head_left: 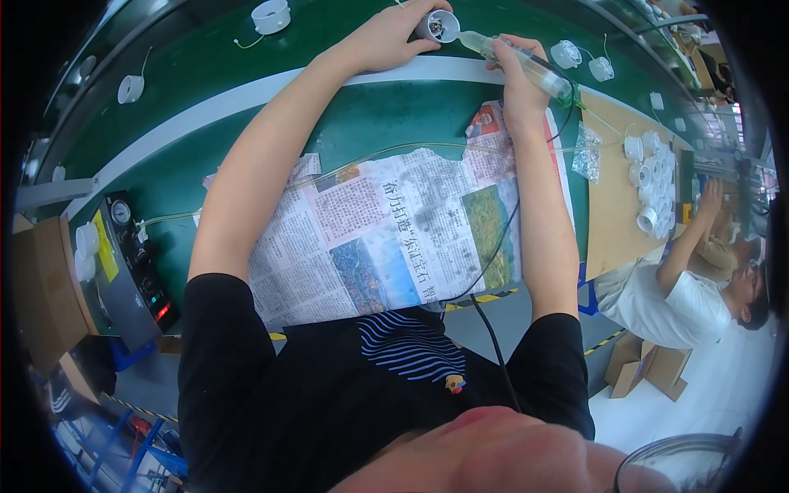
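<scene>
At the far edge of the bench, my left hand (pixel 401 37) is closed round a small white round housing (pixel 447 29), its open end turned to the right. Small metallic parts show inside the housing, too small to name. My right hand (pixel 523 80) grips a clear dispensing syringe (pixel 546 80) with a pale filling and a green end. The syringe lies nearly level, and its tapered tip reaches the rim of the housing; whether they touch I cannot tell. A thin clear tube (pixel 386 149) and a dark cable trail across the bench.
Newspaper (pixel 362 238) covers the near bench. Left stands a black dispenser box (pixel 136 263) with a gauge. White housings (pixel 271 16) sit along the green belt. Several white cylinders (pixel 649 172) and a clear bag (pixel 586 152) lie on cardboard at right, near another person (pixel 682 287).
</scene>
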Motion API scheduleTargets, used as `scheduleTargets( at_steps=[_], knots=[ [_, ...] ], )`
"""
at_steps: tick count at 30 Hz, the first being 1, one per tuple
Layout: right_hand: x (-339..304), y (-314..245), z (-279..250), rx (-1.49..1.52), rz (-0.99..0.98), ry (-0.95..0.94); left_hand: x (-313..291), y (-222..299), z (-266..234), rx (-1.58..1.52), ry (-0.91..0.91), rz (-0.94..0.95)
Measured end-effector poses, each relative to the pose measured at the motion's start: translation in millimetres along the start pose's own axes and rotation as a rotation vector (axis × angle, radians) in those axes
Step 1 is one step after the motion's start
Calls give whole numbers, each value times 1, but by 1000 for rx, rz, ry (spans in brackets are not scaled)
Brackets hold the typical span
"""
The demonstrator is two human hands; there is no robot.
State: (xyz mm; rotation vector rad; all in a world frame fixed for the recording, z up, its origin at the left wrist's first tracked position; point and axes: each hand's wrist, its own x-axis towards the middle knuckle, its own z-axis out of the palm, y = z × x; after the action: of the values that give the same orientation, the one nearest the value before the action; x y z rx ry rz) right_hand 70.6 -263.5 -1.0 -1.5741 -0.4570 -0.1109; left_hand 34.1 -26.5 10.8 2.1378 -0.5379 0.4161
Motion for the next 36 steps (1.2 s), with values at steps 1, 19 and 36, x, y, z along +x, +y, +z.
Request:
scheduleTargets(
  at_steps=[1,19,36],
  knots=[
    [0,-1,0,0,0,0,0,0,0,-2,1,-2],
    [6,8,-10,205,64,140,2,15,-7,586,469,189],
    [9,-18,-15,171,122,105,-5,11,11,129,142,233]
  ],
)
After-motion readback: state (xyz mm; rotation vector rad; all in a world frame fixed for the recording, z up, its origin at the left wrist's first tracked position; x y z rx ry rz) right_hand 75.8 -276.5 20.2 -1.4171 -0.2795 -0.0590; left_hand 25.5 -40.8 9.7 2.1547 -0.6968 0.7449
